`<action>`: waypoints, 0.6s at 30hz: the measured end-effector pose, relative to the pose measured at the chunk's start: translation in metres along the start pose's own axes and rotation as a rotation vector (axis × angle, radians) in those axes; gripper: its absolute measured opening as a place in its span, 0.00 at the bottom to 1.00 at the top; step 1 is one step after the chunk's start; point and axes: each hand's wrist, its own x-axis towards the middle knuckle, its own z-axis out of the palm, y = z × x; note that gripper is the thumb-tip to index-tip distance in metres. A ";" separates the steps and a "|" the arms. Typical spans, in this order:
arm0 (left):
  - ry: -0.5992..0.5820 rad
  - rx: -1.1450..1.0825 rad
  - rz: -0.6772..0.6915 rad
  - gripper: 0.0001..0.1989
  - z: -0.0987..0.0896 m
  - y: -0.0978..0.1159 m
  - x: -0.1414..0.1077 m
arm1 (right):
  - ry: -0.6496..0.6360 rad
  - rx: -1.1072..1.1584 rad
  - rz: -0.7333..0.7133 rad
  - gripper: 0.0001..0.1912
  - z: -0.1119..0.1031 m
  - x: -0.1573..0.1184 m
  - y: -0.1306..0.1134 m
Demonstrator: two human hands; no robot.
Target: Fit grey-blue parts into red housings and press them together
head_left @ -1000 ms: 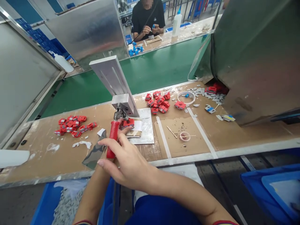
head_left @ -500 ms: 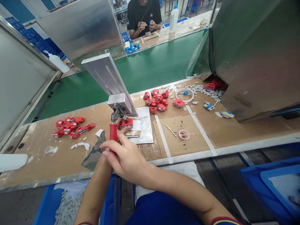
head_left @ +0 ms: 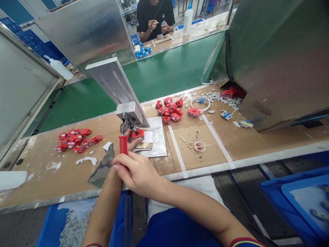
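Note:
A metal toggle clamp (head_left: 128,122) is fixed to an upright metal stand (head_left: 123,85), its red handle (head_left: 123,144) pointing down toward me. My right hand (head_left: 142,171) is curled at the handle's lower end, fingers closed on it. Beneath it my left hand (head_left: 133,144) reaches in, mostly hidden by the right hand and the handle. Its fingertips hold a small red plastic part (head_left: 138,134) under the clamp's tip, above a white-topped block (head_left: 147,138) on the metal base plate (head_left: 160,137).
Red parts with grey patches lie in a left pile (head_left: 74,139) and a middle pile (head_left: 171,109). A camouflage cloth (head_left: 101,171) lies by my left wrist. Rightward are a small cup (head_left: 199,146), a tape roll (head_left: 200,103) and grey pieces (head_left: 232,101). Across the green belt (head_left: 164,70) a person works.
The view has shifted slightly, so everything sits a little further left. My right hand stays at the red handle, and my left hand stays at the red part.

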 end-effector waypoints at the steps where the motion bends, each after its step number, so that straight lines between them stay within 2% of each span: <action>1: -0.012 0.001 0.000 0.28 -0.002 0.000 0.001 | -0.005 -0.012 0.002 0.10 0.000 0.000 0.000; 6: 0.001 0.034 0.027 0.23 -0.009 -0.001 0.006 | -0.028 -0.087 0.033 0.10 -0.004 0.002 -0.008; 11: -0.002 0.051 0.048 0.20 -0.010 0.002 0.005 | -0.029 -0.055 0.047 0.10 -0.009 0.001 -0.019; 18: 0.010 0.036 0.042 0.23 -0.009 -0.005 0.008 | -0.044 -0.069 0.040 0.08 -0.007 0.003 -0.008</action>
